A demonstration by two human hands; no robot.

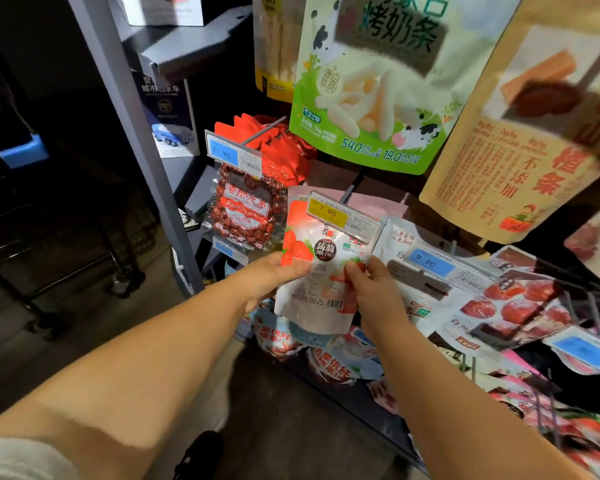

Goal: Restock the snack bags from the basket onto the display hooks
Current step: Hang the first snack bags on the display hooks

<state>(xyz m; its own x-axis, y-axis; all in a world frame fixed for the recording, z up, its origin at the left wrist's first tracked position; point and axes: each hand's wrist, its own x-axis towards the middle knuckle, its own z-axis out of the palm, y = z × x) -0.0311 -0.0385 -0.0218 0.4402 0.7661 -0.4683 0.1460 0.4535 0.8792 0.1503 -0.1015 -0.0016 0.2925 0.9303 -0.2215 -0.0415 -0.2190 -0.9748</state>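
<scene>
A white snack bag (317,271) printed with red strawberries hangs at mid-height of the display, behind a hook's yellow 7.90 price tag (329,214). My left hand (274,277) grips the bag's left edge, thumb on its front. My right hand (373,285) pinches the bag's lower right part with thumb and fingers. The bag's top is hidden behind the price tag, so I cannot tell whether it sits on the hook. The basket is out of view.
A red date bag (245,209) hangs left under an 11.90 tag (227,154). A green milk-stick bag (374,84) and a tan bag (520,133) hang above. White bags with a 9.90 tag (430,263) hang right. A grey shelf post (142,140) stands left.
</scene>
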